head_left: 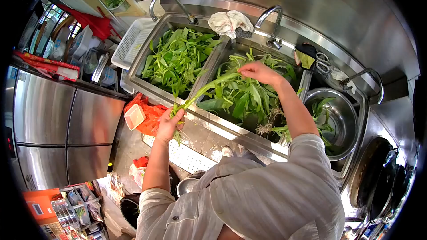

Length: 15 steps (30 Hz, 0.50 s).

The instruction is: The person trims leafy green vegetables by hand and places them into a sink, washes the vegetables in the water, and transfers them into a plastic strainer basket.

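Observation:
A long pale-green stalk of leafy greens [207, 88], which looks like water spinach, stretches between my two hands in front of the sinks. My left hand [169, 123] is closed around its lower end, with leaves hanging below the fist. At the upper end, my right hand [260, 73] pinches the stalk with thumb and fingers, above the middle sink [202, 112]. That basin holds a pile of uncut greens [242, 100], some with stringy roots [266, 127]. Leafy pieces [175, 58] fill the left sink [141, 64].
A steel bowl [344, 126] with some greens sits in the right sink. Faucets [273, 22], a white cloth [230, 22] and scissors [323, 62] line the back ledge. White baskets [132, 40] stand left; a red plastic bag [151, 118] hangs low beside the sinks.

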{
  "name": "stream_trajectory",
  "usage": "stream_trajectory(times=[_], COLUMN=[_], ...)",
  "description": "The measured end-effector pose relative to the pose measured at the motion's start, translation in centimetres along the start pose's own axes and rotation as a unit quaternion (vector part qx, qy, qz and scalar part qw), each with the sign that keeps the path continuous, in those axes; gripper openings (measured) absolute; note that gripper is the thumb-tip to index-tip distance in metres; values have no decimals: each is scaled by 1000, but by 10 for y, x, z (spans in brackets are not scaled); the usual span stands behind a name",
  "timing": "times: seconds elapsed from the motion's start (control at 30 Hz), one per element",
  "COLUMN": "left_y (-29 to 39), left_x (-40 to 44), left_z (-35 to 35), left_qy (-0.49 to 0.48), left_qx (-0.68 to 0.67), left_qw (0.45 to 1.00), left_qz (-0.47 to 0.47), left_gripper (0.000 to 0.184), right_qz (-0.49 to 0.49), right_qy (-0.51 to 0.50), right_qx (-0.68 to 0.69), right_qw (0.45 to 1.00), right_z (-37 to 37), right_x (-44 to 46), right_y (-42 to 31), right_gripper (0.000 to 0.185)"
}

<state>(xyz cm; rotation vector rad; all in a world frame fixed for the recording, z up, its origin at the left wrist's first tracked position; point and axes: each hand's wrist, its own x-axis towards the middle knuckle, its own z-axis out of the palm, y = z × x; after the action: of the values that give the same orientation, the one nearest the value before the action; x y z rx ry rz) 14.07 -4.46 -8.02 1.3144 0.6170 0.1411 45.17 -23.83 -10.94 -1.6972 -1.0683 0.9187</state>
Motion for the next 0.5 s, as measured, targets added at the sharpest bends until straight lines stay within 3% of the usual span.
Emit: stream_trajectory(times=[0.1,0.2,0.23,0.3,0.33,0.37,0.43,0.47,0.5], left_y=[2,-6,-7,-10,-12,-14,-10,-8,-7], left_x=[-4,1,6,10,11,10,9,9,10], left_z=[6,36,44,45,44,43,38,35,33], left_qy=[0,14,32,30,29,27,28,27,28], left_qx=[31,92,119,139,143,148,160,172,173], left_qw=[1000,995,991,989,988,986,985,983,983], left_qz=[3,28,50,38,56,71,59,50,49], left_gripper=[14,14,14,15,15,15,16,16,16], right_qz=[8,84,81,215,203,204,-130,-92,-91], right_qy=[9,239,240,396,342,340,294,150,149], right_qx=[-41,144,141,155,1,2,-160,-134,-132], right_qw=[999,957,957,879,918,918,933,975,976], right_z=[6,26,22,12,10,14,25,24,25], right_x=[0,16,22,28,23,21,14,5,3], right_y=[3,26,38,47,45,43,21,5,5], right_gripper=[21,18,18,20,24,24,28,33,33])
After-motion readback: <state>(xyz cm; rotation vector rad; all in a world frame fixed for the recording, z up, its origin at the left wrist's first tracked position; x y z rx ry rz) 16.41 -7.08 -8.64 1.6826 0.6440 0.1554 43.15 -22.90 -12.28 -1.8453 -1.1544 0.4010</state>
